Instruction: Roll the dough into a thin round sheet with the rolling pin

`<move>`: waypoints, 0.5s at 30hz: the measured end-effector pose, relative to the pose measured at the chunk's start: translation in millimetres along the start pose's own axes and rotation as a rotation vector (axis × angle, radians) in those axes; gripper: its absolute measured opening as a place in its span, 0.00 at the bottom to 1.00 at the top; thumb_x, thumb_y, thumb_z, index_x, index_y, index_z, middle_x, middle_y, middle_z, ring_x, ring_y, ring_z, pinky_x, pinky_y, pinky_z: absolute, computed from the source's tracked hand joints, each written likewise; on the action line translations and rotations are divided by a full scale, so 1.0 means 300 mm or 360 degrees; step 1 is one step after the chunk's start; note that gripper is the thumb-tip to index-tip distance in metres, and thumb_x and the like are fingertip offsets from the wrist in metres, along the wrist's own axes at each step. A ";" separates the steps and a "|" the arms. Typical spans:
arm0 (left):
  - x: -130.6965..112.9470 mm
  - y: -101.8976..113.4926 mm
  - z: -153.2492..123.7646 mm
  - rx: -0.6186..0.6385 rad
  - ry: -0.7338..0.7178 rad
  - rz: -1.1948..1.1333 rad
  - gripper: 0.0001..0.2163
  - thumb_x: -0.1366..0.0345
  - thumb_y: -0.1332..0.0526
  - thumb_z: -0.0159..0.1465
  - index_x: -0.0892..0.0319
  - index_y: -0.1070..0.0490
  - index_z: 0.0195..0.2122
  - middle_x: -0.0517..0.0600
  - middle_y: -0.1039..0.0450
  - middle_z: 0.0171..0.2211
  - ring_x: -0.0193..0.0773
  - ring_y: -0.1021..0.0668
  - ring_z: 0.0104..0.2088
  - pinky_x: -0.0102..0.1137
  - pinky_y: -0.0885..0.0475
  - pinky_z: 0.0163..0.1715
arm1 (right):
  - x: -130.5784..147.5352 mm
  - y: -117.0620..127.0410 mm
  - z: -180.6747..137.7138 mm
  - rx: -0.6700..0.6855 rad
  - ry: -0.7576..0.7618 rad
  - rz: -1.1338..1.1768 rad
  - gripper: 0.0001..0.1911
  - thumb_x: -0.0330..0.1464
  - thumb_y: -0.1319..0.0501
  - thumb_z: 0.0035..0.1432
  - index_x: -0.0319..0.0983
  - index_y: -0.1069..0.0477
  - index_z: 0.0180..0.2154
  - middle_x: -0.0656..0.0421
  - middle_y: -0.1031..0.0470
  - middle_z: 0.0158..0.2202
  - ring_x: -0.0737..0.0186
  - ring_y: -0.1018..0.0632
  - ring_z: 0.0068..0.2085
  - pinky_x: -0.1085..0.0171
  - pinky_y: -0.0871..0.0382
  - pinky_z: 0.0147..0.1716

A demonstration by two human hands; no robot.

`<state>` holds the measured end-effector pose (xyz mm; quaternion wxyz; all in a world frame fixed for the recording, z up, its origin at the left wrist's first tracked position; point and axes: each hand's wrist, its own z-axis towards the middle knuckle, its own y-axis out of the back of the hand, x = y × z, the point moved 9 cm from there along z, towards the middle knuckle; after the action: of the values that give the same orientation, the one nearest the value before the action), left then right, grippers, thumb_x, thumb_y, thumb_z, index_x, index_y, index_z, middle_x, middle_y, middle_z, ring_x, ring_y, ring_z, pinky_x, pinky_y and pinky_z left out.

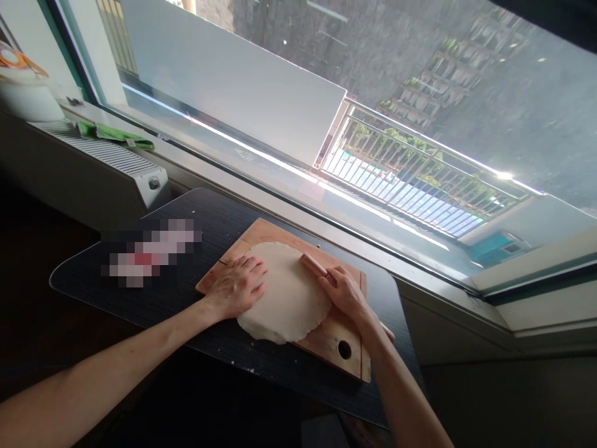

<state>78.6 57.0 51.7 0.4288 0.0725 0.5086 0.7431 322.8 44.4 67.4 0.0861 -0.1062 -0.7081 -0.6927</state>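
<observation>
A wide, flat sheet of dough [284, 298] lies on a wooden cutting board [326, 347], its edge uneven and slightly ragged. My left hand [237, 286] rests palm down over the dough's left edge, its fingers lying on the surface and holding nothing. At the opposite side of the sheet, my right hand [344, 289] is closed around a wooden rolling pin [312, 265]. One end of the pin lies over the dough's upper right part; the other shows beyond my wrist, with the middle hidden by my hand.
The board stands on a dark table [214, 218] dotted with crumbs. A blurred-out item [149, 252] lies at the table's left. Behind are a window sill and glass, with a radiator [107, 155], a green cloth [114, 134] and a white container [30, 93] at far left.
</observation>
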 end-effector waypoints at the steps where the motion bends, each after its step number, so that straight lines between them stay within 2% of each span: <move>1: 0.002 0.000 -0.001 -0.0008 0.0002 -0.0008 0.10 0.65 0.42 0.66 0.56 0.27 0.46 0.56 0.26 0.49 0.50 0.26 0.52 0.50 0.34 0.58 | 0.001 -0.010 -0.006 -0.0002 -0.0058 -0.0003 0.19 0.41 0.51 0.71 0.43 0.24 0.49 0.53 0.25 0.51 0.55 0.26 0.52 0.58 0.35 0.54; 4: 0.007 -0.003 -0.003 -0.0022 -0.0005 -0.0014 0.10 0.64 0.43 0.66 0.56 0.27 0.47 0.56 0.26 0.50 0.50 0.26 0.52 0.50 0.34 0.58 | -0.004 -0.020 0.009 -0.0016 -0.0304 -0.0105 0.26 0.44 0.58 0.73 0.45 0.29 0.57 0.51 0.30 0.59 0.50 0.31 0.61 0.50 0.40 0.60; 9: 0.002 -0.003 -0.003 -0.0018 -0.0037 0.0027 0.10 0.63 0.44 0.67 0.57 0.28 0.47 0.57 0.26 0.49 0.50 0.26 0.52 0.50 0.34 0.58 | -0.026 0.000 0.072 0.0025 -0.0456 -0.0137 0.27 0.46 0.61 0.73 0.47 0.29 0.57 0.52 0.31 0.61 0.48 0.35 0.64 0.45 0.44 0.62; 12: -0.002 0.001 -0.002 -0.0022 -0.0035 0.0018 0.10 0.64 0.44 0.67 0.56 0.27 0.47 0.57 0.26 0.49 0.51 0.26 0.52 0.50 0.34 0.58 | -0.010 -0.015 0.041 -0.0006 -0.0449 -0.0167 0.29 0.46 0.61 0.73 0.45 0.32 0.61 0.50 0.37 0.67 0.47 0.40 0.68 0.45 0.46 0.64; 15: -0.005 0.007 -0.001 -0.0034 -0.0026 -0.0014 0.10 0.64 0.43 0.66 0.56 0.27 0.47 0.57 0.26 0.49 0.52 0.26 0.52 0.51 0.34 0.57 | 0.075 -0.063 -0.049 -0.0109 -0.0308 -0.0260 0.32 0.46 0.59 0.73 0.37 0.42 0.69 0.46 0.45 0.72 0.48 0.49 0.73 0.47 0.53 0.68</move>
<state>78.2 55.4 53.7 0.4369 0.0718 0.4972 0.7461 295.7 30.2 55.5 -0.0430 -0.1173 -0.6952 -0.7078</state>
